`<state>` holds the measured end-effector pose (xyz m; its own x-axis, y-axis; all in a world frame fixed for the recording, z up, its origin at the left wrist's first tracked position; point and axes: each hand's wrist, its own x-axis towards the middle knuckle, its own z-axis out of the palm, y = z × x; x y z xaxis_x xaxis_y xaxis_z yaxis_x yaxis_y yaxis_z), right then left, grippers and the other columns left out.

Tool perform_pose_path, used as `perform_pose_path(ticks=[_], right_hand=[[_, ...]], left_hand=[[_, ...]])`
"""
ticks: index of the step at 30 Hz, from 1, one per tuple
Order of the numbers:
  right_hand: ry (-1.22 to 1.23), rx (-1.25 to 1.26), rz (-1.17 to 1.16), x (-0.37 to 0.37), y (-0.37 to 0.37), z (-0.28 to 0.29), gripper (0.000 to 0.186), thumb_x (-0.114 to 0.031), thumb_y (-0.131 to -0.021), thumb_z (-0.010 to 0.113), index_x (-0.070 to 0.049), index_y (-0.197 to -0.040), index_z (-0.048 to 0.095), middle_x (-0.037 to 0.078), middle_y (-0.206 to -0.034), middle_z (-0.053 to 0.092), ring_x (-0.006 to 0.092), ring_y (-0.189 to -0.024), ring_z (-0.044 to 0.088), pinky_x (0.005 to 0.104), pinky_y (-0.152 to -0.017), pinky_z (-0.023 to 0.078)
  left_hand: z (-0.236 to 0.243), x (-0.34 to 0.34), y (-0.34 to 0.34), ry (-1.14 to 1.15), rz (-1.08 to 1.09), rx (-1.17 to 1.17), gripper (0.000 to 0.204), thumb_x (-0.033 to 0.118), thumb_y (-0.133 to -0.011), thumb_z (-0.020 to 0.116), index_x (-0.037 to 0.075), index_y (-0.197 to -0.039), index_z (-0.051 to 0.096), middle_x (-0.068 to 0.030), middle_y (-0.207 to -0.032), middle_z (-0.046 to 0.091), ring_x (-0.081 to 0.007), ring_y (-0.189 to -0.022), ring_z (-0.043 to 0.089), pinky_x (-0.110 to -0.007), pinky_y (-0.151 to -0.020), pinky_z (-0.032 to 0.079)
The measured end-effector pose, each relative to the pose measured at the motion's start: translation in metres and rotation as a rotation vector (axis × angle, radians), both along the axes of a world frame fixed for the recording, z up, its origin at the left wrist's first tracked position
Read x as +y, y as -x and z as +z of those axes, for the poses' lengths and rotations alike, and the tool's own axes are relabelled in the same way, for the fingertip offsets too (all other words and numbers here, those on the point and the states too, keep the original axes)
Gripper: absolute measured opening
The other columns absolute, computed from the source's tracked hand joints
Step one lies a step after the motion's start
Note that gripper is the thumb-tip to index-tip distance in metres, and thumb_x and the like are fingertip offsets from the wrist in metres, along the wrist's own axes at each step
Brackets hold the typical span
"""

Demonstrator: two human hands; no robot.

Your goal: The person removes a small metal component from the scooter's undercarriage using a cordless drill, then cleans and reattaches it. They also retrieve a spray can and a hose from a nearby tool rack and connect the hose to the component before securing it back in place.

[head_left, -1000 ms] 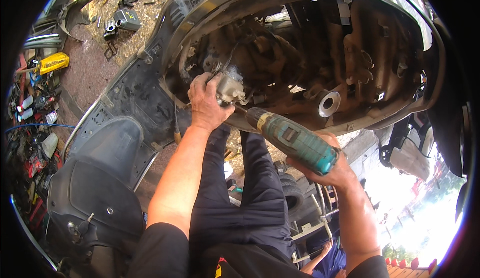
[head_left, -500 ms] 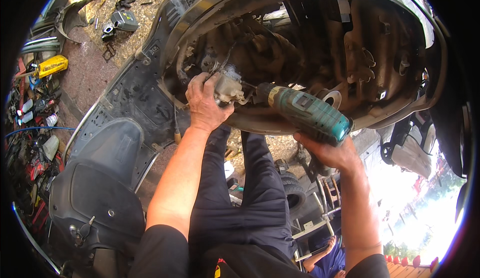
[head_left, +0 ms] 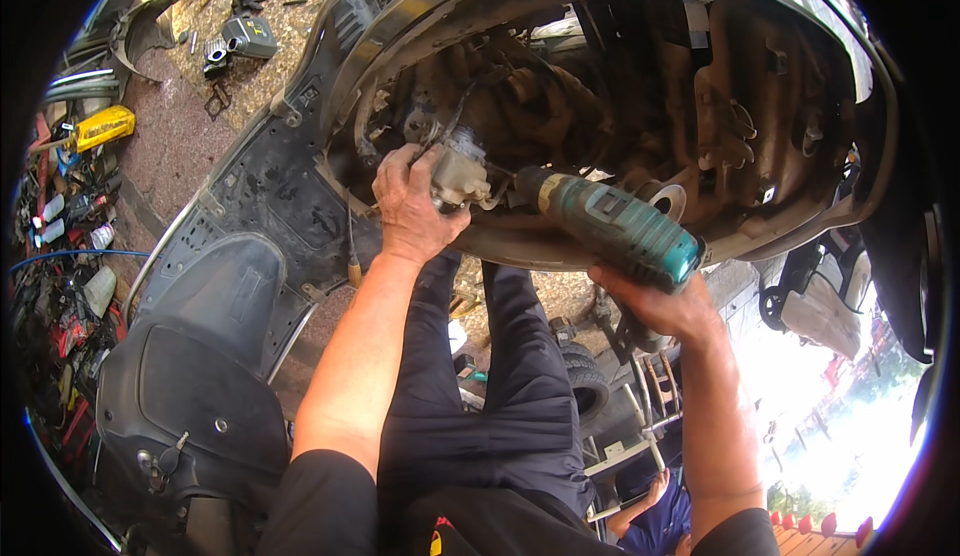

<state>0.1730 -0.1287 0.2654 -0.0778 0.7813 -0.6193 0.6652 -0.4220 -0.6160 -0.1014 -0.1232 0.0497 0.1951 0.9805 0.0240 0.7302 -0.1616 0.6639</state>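
Speckled ground (head_left: 295, 31) beyond an opened scooter body (head_left: 262, 191); two hands at a metal part (head_left: 461, 173).
Left hand (head_left: 412, 206) grasps the part at the cavity's left end, fingertips partly hidden; right hand (head_left: 668, 303) grips a teal drill (head_left: 620, 226), covering much of its handle. Whether the bit touches the part is unclear. Deeper pieces fade into shadow; a bystander (head_left: 660, 518) is cut off below.
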Motion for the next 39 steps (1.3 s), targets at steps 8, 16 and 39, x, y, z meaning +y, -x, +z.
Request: perform_pose_path(ticks=[8,16,39], right_hand=[[-0.105,-0.115,0.305,0.024,0.001,0.006,0.033,-0.019,-0.071,0.081,-0.003,-0.098,0.07,0.022,-0.092,0.072,0.0453,-0.091,0.068,0.0496,-0.078,0.056],[-0.124,0.007,0.302,0.035,0.001,0.008,0.03,-0.015,-0.077,0.084,-0.002,-0.102,0.074,0.018,-0.09,0.071,0.0409,-0.078,0.067,0.0441,-0.075,0.054],[0.171,0.032,-0.083,0.02,0.003,0.002,0.051,-0.016,-0.086,0.084,-0.004,-0.133,0.068,0.013,-0.119,0.075,0.0223,-0.106,0.071,0.0364,-0.095,0.057]], left_hand=[[-0.001,0.0,0.0,0.013,-0.001,-0.01,0.099,0.022,-0.051,0.096,0.019,-0.141,0.054,-0.013,-0.139,0.049,-0.0396,-0.134,0.046,-0.053,-0.112,0.037],[-0.001,-0.001,0.0,0.021,0.008,-0.018,0.101,0.021,-0.05,0.096,0.019,-0.141,0.054,-0.0131,-0.139,0.049,-0.0394,-0.134,0.046,-0.053,-0.113,0.037],[-0.001,0.0,0.0,0.018,0.008,-0.014,0.098,0.023,-0.052,0.095,0.019,-0.141,0.054,-0.0119,-0.138,0.049,-0.0389,-0.134,0.046,-0.053,-0.112,0.037]])
